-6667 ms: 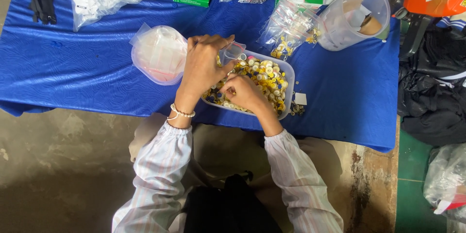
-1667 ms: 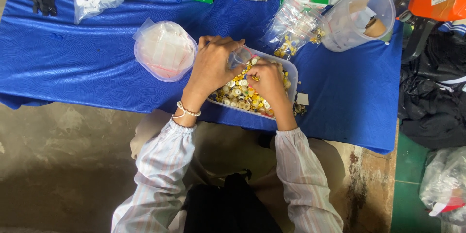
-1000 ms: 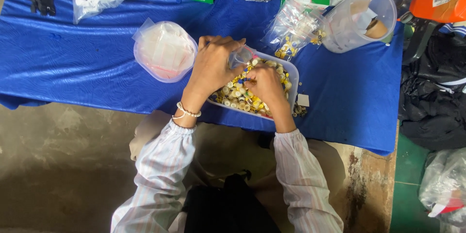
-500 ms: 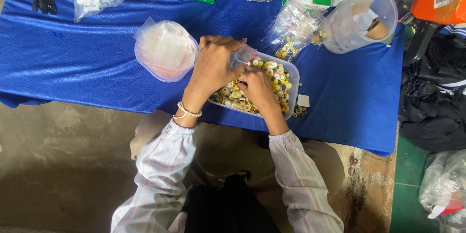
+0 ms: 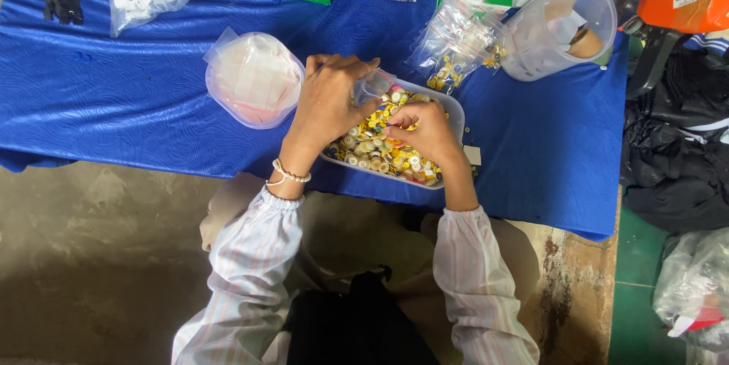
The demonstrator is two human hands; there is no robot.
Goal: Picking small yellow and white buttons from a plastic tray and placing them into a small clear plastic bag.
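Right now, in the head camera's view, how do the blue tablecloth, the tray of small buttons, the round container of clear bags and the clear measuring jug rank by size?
1. Blue tablecloth, by far the largest.
2. Tray of small buttons.
3. Round container of clear bags and clear measuring jug: they look alike in size, so I will not rank them.

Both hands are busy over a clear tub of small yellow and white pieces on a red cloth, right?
Not quite: the cloth is blue, not red, as the head view shows. The rest holds: the left hand and right hand are over the clear tub of small yellow and white pieces.
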